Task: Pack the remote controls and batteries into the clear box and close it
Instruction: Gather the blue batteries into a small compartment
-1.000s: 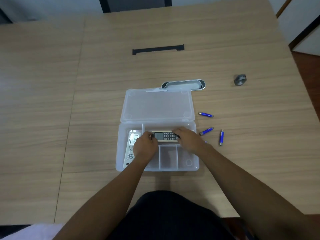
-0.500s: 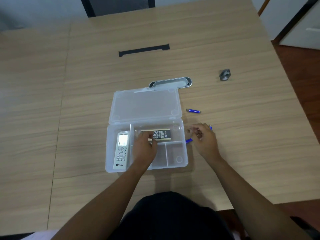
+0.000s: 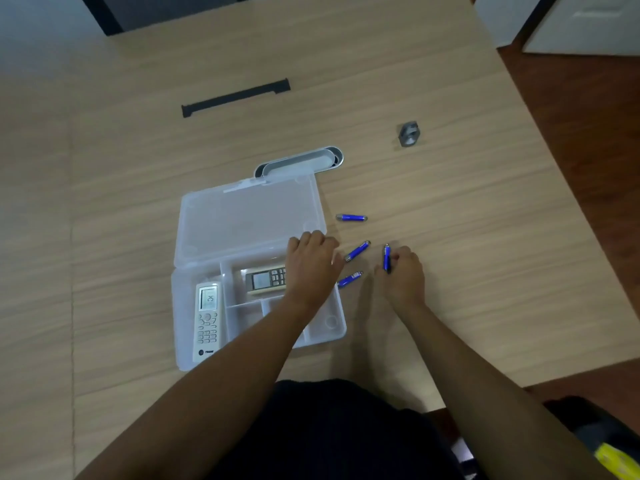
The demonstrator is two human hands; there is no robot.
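The clear box [image 3: 337, 332] lies open on the table, its lid [image 3: 249, 220] folded back. A white remote [image 3: 207, 317] lies in the left compartment and a dark remote [image 3: 265, 279] in the top one. My left hand [image 3: 311, 265] hovers over the box's right end, fingers curled, nothing visible in it. My right hand [image 3: 401, 275] pinches a blue battery [image 3: 387, 258] on the table right of the box. Three more blue batteries lie loose: one [image 3: 351, 217] farther back, one [image 3: 357, 251] between my hands, one [image 3: 349, 279] by the box's edge.
A silver oval tray [image 3: 301, 161] sits behind the lid. A black strip [image 3: 235, 97] lies farther back and a small grey object [image 3: 409, 134] at the right. The table's right edge drops to a brown floor [image 3: 588, 202].
My left hand has let go of the dark remote and moved right across the box. My right hand has shifted right onto a battery. The camera has moved closer.
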